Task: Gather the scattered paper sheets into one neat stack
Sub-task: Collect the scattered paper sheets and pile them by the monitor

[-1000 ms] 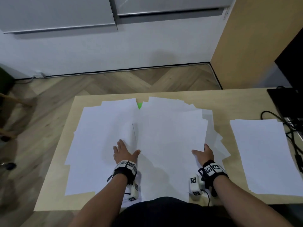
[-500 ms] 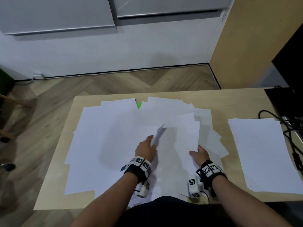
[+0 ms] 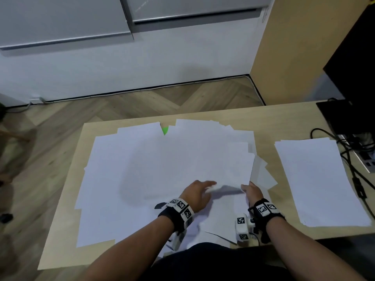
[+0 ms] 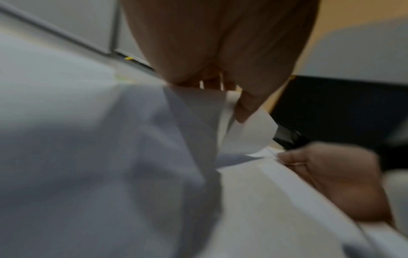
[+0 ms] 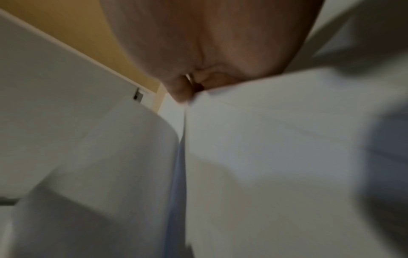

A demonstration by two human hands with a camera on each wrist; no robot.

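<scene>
Several white paper sheets lie scattered and overlapping over the left and middle of the wooden table. One sheet is raised at its near edge. My left hand pinches that sheet's curled near-left corner, which the left wrist view shows between thumb and fingers. My right hand pinches its near-right corner, its thumb on the paper's edge in the right wrist view. A neater stack of sheets lies apart at the right.
A small green corner shows between sheets at the far edge. Black cables and a power strip lie at the table's right edge beside a black device. Bare wood separates the pile from the right stack.
My left hand left the sheets at the left and swept right, folding a sheet over toward my right hand. Both hands now hold one sheet's near edge, close together.
</scene>
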